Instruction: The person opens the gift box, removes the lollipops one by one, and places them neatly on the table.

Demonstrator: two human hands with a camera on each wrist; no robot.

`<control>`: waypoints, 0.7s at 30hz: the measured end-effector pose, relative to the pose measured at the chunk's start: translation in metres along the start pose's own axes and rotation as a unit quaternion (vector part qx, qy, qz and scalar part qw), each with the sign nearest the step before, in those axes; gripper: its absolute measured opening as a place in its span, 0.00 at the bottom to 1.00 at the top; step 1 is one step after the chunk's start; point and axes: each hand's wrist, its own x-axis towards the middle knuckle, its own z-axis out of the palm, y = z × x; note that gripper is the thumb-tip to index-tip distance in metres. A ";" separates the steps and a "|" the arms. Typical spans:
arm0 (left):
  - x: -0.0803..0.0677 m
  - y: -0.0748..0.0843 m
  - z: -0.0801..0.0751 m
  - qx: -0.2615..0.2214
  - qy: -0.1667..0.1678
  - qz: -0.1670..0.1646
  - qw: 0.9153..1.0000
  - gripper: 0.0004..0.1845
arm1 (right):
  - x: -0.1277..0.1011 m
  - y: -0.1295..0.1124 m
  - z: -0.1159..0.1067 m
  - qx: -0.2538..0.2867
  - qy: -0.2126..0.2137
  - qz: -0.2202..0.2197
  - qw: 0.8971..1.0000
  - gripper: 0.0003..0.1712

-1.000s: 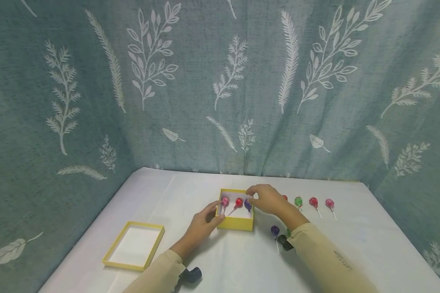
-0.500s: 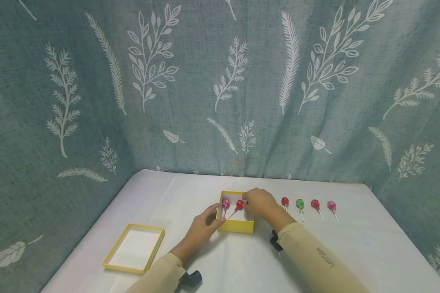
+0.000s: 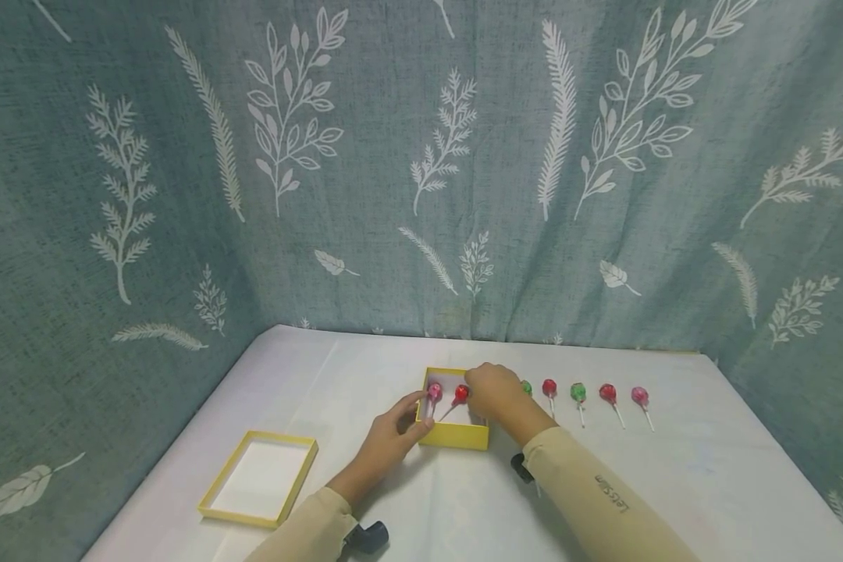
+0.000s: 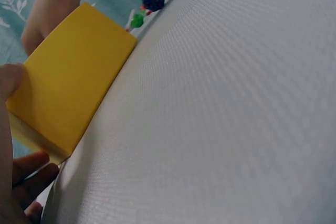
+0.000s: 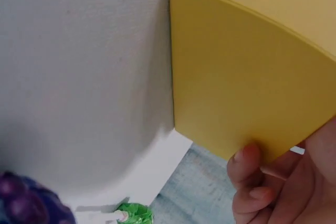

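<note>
Head cam first: your right hand (image 3: 493,393) had slid further over the yellow box (image 3: 453,435), covering the purple lollipop seen a second ago, so probably seated. I couldn't tell its grip. Left hand (image 3: 392,432) pinched the box's corner on the tabletop (image 3: 674,484). Left wrist cam: thumb on the box wall (image 4: 68,82). Right wrist cam: fingertips (image 5: 247,163) touched the box's edge (image 5: 247,72).

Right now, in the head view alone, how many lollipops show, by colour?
red lollipops: 3
green lollipops: 2
pink lollipops: 2
Total: 7
</note>
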 end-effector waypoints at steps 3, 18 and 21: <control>0.000 -0.001 0.000 0.000 -0.001 0.002 1.000 0.28 | 0.000 -0.002 0.001 -0.004 -0.016 0.014 1.000 0.16; -0.001 0.000 0.001 -0.003 0.003 0.008 1.000 0.27 | 0.001 -0.004 0.003 -0.016 -0.034 0.017 0.999 0.11; -0.001 -0.001 0.001 -0.002 0.002 0.007 1.000 0.28 | 0.001 -0.004 0.003 -0.004 -0.029 0.011 1.000 0.09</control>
